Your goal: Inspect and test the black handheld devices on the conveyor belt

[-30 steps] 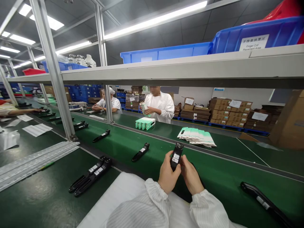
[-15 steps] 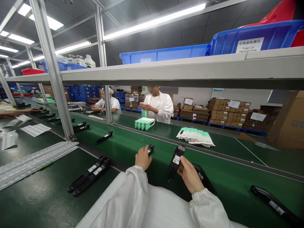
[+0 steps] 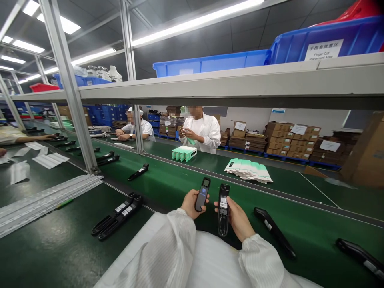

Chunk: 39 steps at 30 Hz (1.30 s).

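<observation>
My left hand (image 3: 192, 205) is closed around a slim black handheld device (image 3: 202, 195). Its front faces me, showing a small grey screen at the top and a blue mark below. Beside it, my right hand (image 3: 238, 216) grips a second black handheld device (image 3: 223, 212), held upright with white labels and a hollow lower part towards me. The two devices are close together, a small gap between them. Both are above the green conveyor belt (image 3: 168, 180). To the right of my right hand, a similar black device (image 3: 274, 231) lies on the belt.
Two black devices (image 3: 120, 214) lie side by side at left, near white strips (image 3: 45, 204). More sit along the belt, one at far right (image 3: 360, 258). Beyond the belt are green-white folded cartons (image 3: 249, 170) and two co-workers. A shelf (image 3: 210, 89) with blue bins (image 3: 210, 66) crosses overhead.
My left hand has drawn a device up from the belt, its screen side now towards me. My right hand's device has turned more upright. Devices on the belt have shifted rightward in view.
</observation>
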Each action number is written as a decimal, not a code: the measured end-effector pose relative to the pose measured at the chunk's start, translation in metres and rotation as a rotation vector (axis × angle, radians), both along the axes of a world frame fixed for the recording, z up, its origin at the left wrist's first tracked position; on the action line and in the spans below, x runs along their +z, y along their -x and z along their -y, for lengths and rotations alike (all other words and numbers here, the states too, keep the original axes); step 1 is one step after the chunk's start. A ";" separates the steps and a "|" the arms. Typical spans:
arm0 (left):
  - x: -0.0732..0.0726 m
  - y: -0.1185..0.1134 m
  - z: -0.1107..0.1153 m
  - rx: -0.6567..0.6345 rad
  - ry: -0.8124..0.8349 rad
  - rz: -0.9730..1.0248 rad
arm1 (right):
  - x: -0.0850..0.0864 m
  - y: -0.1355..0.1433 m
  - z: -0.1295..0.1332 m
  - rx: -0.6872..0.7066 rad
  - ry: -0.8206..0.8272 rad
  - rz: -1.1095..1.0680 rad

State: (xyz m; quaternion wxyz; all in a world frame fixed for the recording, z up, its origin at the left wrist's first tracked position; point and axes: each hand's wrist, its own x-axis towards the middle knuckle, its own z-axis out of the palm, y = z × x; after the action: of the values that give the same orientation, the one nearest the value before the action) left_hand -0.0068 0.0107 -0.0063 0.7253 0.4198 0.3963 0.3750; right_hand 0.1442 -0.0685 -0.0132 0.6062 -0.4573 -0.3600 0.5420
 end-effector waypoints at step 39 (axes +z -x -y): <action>0.005 -0.036 0.040 0.221 -0.221 0.117 | 0.021 0.004 0.006 -0.081 -0.141 -0.051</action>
State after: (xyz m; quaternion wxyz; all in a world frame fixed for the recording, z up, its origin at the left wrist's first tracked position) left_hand 0.0296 -0.0292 -0.0016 0.6507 0.4284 0.3535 0.5177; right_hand 0.1402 -0.0743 0.0080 0.6674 -0.4136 -0.3631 0.5017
